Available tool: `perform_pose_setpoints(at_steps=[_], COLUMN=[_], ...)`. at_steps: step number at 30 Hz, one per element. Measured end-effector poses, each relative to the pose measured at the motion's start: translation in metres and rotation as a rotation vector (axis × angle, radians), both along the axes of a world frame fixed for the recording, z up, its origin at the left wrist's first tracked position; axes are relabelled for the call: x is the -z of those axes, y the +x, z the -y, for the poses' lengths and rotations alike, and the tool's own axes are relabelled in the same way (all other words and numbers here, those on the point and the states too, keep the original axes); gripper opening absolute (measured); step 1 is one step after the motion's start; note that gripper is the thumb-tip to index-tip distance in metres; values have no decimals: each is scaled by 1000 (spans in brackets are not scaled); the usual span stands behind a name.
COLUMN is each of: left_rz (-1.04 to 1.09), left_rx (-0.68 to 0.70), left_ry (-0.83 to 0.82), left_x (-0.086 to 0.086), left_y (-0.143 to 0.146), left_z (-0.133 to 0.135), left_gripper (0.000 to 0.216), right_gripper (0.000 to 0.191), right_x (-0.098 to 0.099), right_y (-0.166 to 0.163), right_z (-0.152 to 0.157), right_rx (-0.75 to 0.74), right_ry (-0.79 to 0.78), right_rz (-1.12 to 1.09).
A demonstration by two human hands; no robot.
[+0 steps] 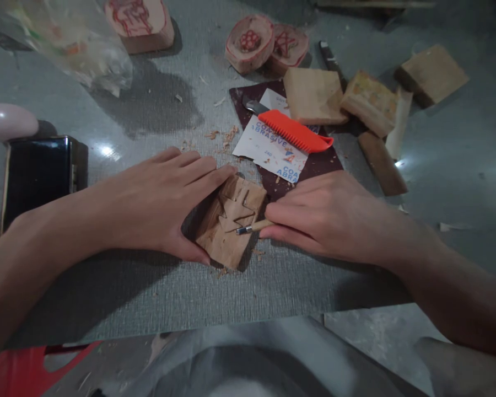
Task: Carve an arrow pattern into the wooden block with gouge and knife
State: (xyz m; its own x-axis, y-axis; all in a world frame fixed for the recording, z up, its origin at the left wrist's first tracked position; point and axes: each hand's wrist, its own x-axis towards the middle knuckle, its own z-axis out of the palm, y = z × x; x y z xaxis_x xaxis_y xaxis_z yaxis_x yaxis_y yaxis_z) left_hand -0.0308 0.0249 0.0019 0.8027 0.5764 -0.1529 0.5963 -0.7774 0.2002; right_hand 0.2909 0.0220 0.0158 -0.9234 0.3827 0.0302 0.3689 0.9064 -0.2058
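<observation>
A small wooden block [231, 223] with a star shape carved in its top lies on the grey table [149, 286]. My left hand [157, 201] grips the block's left side, fingers stretched along its far edge and thumb at its near corner. My right hand [326, 218] is closed on a small carving tool [252, 226] with a wooden handle. The tool's metal tip rests on the star carving.
Behind lie an orange-handled knife [295, 131] on abrasive sandpaper sheets [273, 151], several plain wooden blocks [314, 95], two round carved stamps [250, 43], another carved block [143, 22], a plastic bag [66, 38], a black box [39, 173]. Wood shavings [225, 135] are scattered about.
</observation>
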Motion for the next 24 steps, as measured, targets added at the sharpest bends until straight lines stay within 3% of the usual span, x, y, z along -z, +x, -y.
perform_pose_setpoints(at_steps=[6,11,14,24], left_rz=[-68,-32,-90,-31], left_rx=[12,20,29,-15], left_ry=[2,37,38,-12], left_x=[-4,-3,-4,-4], left_y=[4,4,4,6], left_z=[1,1,2,2], left_gripper=[129,137,130,134], right_gripper=[42,43,47,42], right_x=[-2,-5,-4,0], right_y=[-3,4,7,-1], right_z=[4,-1,-2,8], right_rx=[-91,-18,15,13], right_ry=[-90,19,102,51], right_rz=[-61,-19,-19,22])
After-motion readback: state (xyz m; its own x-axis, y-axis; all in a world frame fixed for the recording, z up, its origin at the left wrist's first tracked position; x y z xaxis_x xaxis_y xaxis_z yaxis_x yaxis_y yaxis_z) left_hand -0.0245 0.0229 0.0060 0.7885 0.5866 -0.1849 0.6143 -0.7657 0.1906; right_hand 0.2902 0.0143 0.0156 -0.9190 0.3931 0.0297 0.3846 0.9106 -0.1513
